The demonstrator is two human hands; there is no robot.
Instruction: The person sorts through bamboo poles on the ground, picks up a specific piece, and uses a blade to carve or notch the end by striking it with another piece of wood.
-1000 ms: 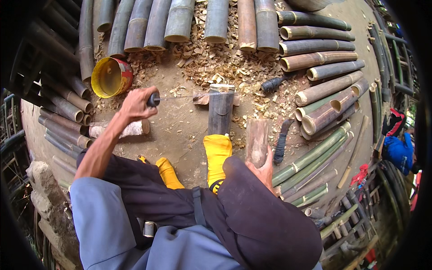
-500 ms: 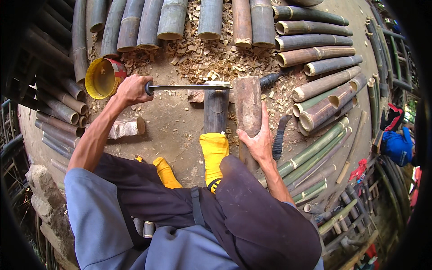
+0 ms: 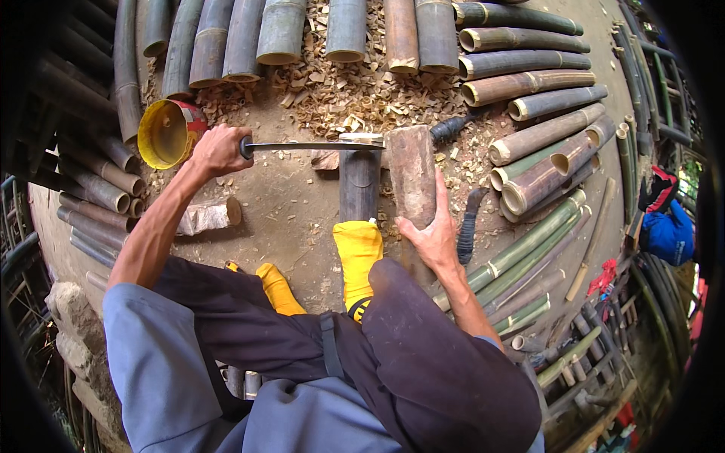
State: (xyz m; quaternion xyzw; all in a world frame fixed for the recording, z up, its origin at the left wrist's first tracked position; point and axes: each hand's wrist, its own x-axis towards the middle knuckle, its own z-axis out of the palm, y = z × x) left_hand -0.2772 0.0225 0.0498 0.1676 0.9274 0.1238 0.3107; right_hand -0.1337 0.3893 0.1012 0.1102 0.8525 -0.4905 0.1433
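Observation:
My left hand [image 3: 217, 152] is wrapped round the dark handle of a long knife [image 3: 310, 146]. Its blade points right and crosses the far end of a short dark bamboo section [image 3: 359, 185]. A yellow-covered foot [image 3: 356, 248] presses on that section's near end. Beside it, my right hand [image 3: 436, 235] grips a thick, worn wooden block [image 3: 412, 170], thumb on one side and fingers on the other. The block's far end is next to the knife tip; whether they touch I cannot tell. A piece of wood [image 3: 325, 159] lies by the bamboo's far end.
Cut bamboo sections [image 3: 283, 34] lie in rows ahead, left and right. Wood shavings [image 3: 343, 94] cover the ground ahead. A yellow-and-red bucket [image 3: 168, 134] lies tipped near my left hand. A curved tool with a wrapped handle [image 3: 468, 226] lies right of my right hand.
The wooden block's far end has tilted slightly left, nearer the knife tip. The view has shifted a little; both hands keep their grips.

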